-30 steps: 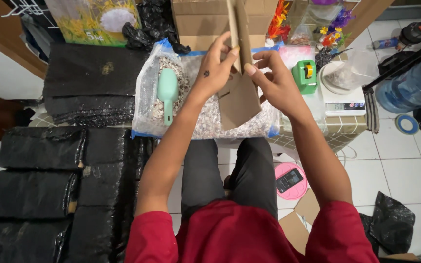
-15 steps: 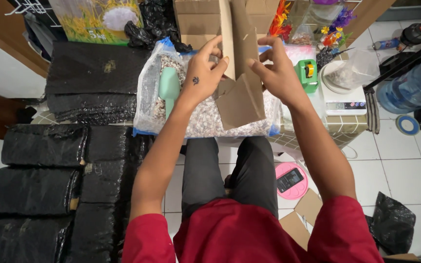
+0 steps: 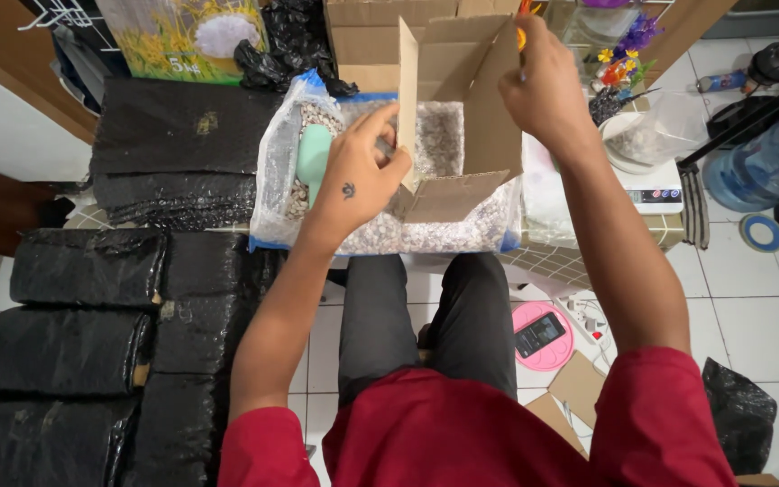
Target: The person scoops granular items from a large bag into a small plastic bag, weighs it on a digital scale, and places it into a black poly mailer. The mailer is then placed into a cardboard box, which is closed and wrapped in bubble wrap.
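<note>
The cardboard box (image 3: 457,117) stands half-folded above the open bag of pebbles (image 3: 426,230), long axis upright. Left hand (image 3: 353,180) pinches its lower left flap; right hand (image 3: 547,86) grasps the upper right wall, equally close.

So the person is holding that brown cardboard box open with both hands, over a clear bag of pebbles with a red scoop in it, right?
Not quite: the scoop is pale green, not red. The head view shows the left hand and right hand holding the brown cardboard box above the clear bag of pebbles.
</note>
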